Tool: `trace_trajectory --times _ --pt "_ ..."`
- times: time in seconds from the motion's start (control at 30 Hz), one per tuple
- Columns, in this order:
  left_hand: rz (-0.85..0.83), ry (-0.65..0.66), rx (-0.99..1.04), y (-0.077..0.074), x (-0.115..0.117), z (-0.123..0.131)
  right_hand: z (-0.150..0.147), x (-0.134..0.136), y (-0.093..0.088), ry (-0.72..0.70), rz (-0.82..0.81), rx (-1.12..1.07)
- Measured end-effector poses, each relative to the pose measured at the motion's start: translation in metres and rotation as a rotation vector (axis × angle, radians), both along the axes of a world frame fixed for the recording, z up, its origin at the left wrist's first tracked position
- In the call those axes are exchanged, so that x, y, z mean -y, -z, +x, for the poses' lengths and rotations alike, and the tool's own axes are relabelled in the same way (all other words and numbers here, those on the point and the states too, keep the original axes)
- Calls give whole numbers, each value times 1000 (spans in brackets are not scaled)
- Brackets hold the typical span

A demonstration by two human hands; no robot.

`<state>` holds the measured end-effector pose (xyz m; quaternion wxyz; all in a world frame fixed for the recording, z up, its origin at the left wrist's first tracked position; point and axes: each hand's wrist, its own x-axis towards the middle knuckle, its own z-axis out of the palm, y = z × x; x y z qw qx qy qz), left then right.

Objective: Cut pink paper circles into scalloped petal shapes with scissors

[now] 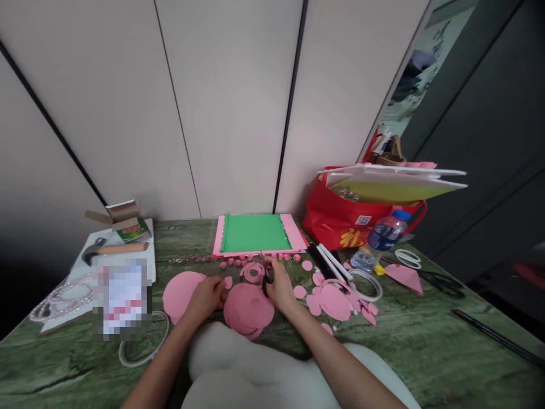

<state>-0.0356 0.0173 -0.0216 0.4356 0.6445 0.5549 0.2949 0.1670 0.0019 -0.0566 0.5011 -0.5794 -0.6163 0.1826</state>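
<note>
My left hand (207,296) is closed in a pinch on a small pink paper piece (228,282), just left of a stack of pink paper circles (248,308). My right hand (279,284) grips black-handled scissors (266,276), blades pointing away toward a cut pink spiral (252,272). Small rolled pink paper pieces (238,262) lie in a row beyond the hands. A large pink circle (183,292) lies left of my left hand.
Green and pink paper sheets (255,233) lie at the back. Red bag (349,218), water bottle (381,238), tape ring (368,284), more pink cutouts (334,301) and scissors (443,279) sit right. Hammer (113,250), small box (128,221) and beads (59,298) sit left.
</note>
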Motion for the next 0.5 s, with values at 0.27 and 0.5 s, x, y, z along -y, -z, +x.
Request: trace_trajectory --times 0.27,0.5 --pt "-13 -176 203 2 -1 -2 -1 -11 -2 -16 -18 -106" --pt "-119 -290 638 -2 -3 6 2 -8 -35 -30 51 -487"
